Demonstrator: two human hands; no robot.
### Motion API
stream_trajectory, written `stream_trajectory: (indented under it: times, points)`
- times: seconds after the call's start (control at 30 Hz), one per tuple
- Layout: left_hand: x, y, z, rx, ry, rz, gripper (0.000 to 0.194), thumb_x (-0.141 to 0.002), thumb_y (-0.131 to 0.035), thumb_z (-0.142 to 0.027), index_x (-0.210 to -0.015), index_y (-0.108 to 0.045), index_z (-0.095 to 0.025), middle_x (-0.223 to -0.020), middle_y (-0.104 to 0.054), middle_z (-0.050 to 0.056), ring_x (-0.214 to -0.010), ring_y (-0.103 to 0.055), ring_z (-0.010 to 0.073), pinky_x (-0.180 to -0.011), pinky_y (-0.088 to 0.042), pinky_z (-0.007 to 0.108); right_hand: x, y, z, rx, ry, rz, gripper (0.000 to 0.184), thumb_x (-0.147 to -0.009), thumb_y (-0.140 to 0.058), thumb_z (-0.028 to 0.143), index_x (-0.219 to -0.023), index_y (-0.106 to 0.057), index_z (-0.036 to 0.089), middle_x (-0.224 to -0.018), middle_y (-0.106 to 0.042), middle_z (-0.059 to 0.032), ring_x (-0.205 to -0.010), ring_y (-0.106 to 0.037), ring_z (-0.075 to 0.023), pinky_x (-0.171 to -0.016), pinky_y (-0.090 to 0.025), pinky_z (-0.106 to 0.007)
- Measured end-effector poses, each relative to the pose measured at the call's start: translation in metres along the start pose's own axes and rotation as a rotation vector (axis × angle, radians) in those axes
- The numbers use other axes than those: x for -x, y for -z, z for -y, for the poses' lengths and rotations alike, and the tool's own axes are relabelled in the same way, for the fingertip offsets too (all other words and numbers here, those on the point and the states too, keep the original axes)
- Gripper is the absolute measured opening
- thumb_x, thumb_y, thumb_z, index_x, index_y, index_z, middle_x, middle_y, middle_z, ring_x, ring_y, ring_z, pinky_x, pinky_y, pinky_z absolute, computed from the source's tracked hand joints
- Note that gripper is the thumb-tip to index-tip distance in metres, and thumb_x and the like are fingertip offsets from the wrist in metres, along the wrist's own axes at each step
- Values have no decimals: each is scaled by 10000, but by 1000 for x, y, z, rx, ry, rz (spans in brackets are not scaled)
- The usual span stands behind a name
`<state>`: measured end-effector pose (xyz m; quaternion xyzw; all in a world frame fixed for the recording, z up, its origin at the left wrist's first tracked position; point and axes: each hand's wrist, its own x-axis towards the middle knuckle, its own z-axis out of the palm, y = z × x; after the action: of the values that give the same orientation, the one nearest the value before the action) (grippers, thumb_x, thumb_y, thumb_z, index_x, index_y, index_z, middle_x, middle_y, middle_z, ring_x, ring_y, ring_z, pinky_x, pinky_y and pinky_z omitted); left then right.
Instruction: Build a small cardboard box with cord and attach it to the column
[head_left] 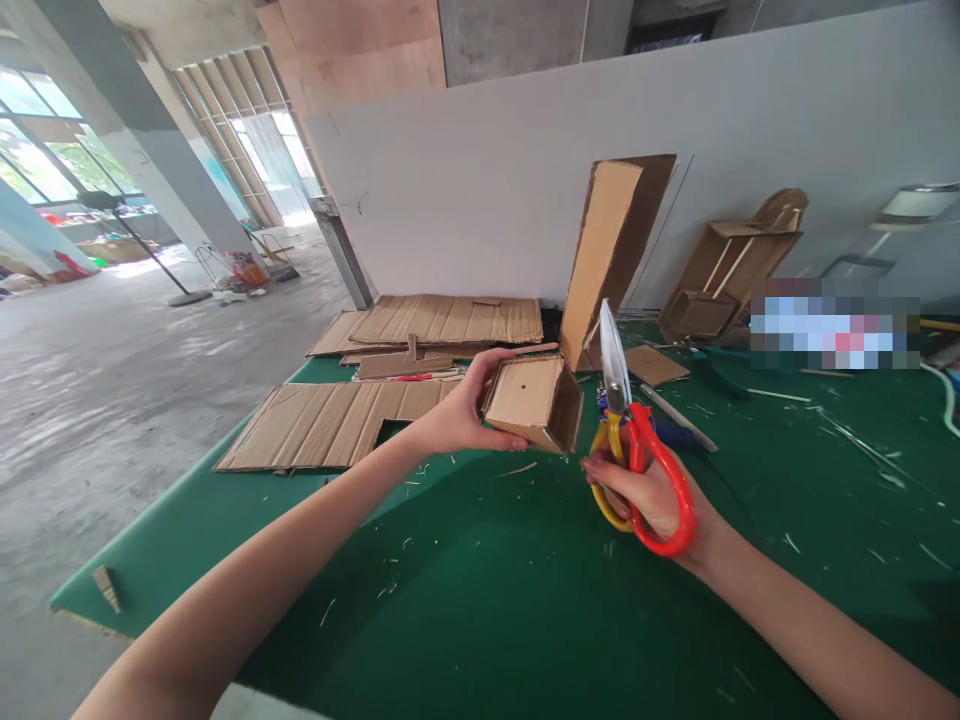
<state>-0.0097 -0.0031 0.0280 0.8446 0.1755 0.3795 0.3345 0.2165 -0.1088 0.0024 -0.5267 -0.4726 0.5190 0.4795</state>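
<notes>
My left hand (480, 405) grips a small cardboard box (525, 392) by its left side, above the green table. A small dark hole shows in the box's pale face, and its right side appears hollow. In my right hand (652, 490) is a pair of scissors (616, 360) with one red and one yellow handle. My fingers are wrapped through the handles, and the blades point up, close together. The scissors are to the right of the box, apart from it. Behind them a tall folded cardboard piece (604, 250) stands upright against the wall.
Flat corrugated cardboard sheets (315, 425) lie at the table's left and back. A cardboard construction with sticks (712, 270) leans on the wall at the right. A craft knife (679, 415), loose sticks and scraps are scattered over the green table (465, 600).
</notes>
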Motion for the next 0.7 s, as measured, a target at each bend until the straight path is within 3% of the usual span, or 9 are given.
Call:
stream_trajectory:
  times: [0.1,0.2,0.27,0.37,0.53,0.7]
  points:
    - [1,8,13,-130,18,-151,903,-605,-844,-315,-1313,-284,-296,-1290,-445,127,-1157,-518,305,-891,-511,461,0,5,5,265,64,-112,285,-682,-681,385,-784,-467,228,-598,-562,50,-377,-483,-100,-357,-390,-251]
    - [2,14,24,-250,9,-271,889,-605,-834,-305,-1287,-265,-275,-1228,-435,114,-1107,-516,281,-861,-501,438,-2,16,8,578,178,-235,227,-691,-628,361,-814,-492,226,-727,-661,-31,-583,-647,-193,-518,-507,-316]
    - [3,15,28,-331,-5,-333,877,-598,-832,-298,-1266,-264,-265,-1198,-432,103,-1090,-510,272,-860,-490,434,-4,23,8,738,254,-304,230,-678,-620,343,-838,-501,227,-793,-701,-74,-705,-688,-245,-604,-526,-343]
    - [5,11,28,-422,-6,-413,872,-615,-823,-318,-1265,-244,-263,-1176,-439,92,-1073,-512,265,-851,-483,432,-8,30,8,906,320,-380,255,-681,-627,381,-851,-510,231,-794,-714,-98,-725,-695,-281,-594,-515,-349]
    - [6,7,24,-520,-53,-522,975,-579,-852,-404,-1317,-227,-276,-1251,-407,100,-1133,-488,290,-924,-452,477,-7,33,12,859,213,-297,347,-727,-616,548,-822,-499,235,-770,-714,-80,-643,-686,-245,-525,-500,-319]
    - [6,6,23,-575,-75,-596,959,-572,-859,-407,-1299,-247,-278,-1190,-415,75,-1079,-502,271,-897,-459,467,4,28,20,786,212,-88,314,-807,-563,509,-908,-484,223,-837,-723,-81,-700,-700,-217,-578,-534,-303]
